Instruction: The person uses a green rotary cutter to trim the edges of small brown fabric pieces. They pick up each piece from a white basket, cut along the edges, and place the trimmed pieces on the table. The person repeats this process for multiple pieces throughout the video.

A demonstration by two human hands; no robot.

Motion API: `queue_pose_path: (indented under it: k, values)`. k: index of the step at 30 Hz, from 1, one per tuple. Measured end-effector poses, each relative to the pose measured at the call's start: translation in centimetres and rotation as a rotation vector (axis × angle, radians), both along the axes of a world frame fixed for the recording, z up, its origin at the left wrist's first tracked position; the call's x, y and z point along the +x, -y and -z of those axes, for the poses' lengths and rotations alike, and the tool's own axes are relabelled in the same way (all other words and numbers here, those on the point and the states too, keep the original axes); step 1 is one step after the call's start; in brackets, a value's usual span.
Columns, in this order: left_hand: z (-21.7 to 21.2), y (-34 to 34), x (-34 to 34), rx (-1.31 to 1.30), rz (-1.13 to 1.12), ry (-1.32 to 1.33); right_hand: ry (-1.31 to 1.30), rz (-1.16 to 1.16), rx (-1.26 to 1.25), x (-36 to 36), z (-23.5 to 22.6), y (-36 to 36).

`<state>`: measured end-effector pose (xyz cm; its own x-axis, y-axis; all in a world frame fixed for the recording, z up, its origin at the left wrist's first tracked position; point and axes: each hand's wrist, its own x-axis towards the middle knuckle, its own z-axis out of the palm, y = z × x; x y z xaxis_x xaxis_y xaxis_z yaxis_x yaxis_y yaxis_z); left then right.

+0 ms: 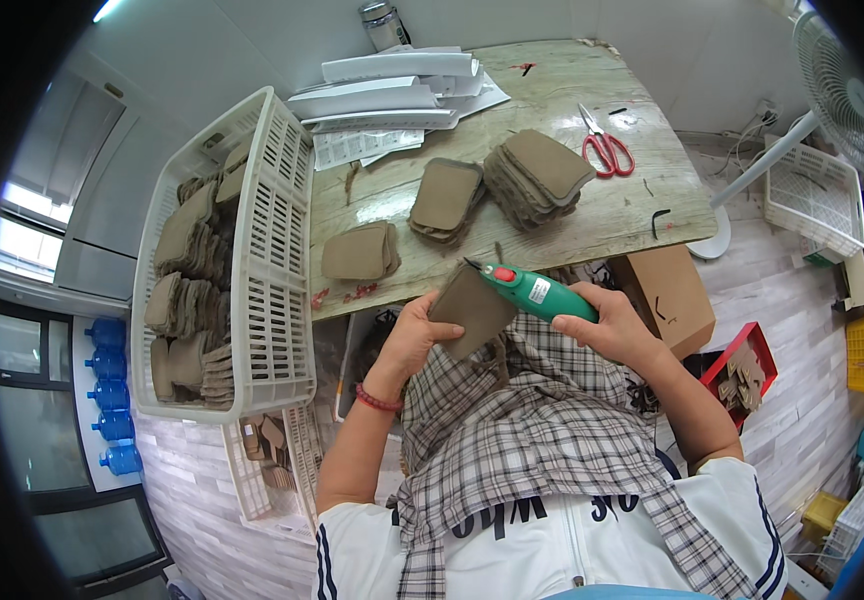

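Your white shirt (367, 545) sat nearest; beyond, your left grip (414, 335) pinched a brown patch (468, 318), and your right grip (614, 325) clasped a green power tool (544, 294), tip near the patch's far edge. It seemed mid-work; which stacks (445, 195) on the table (552, 88) ahead were finished couldn't be told.

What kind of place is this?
Probably a small workshop: a green handheld tool is in the right hand, brown pieces lie stacked on the table, and more sit in a white crate.

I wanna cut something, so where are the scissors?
In the head view, the red-handled scissors lie on the right side of the table, just right of its tallest brown stack.
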<state>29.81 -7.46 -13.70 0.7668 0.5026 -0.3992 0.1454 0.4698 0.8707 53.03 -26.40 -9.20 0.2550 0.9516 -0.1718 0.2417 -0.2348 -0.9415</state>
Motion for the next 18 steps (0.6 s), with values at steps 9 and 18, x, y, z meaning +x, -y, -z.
queue_pose_path:
  k: [9, 18]
  values:
    - [-2.8, -2.2, -1.4, 0.192, 0.064, -0.122, -0.140, -0.055, -0.110, 1.2, -0.5, 0.9]
    - [-1.4, -3.1, -2.0, 0.175, -0.208, 0.071, -0.137, -0.084, -0.130, 0.9, 0.4, 1.2]
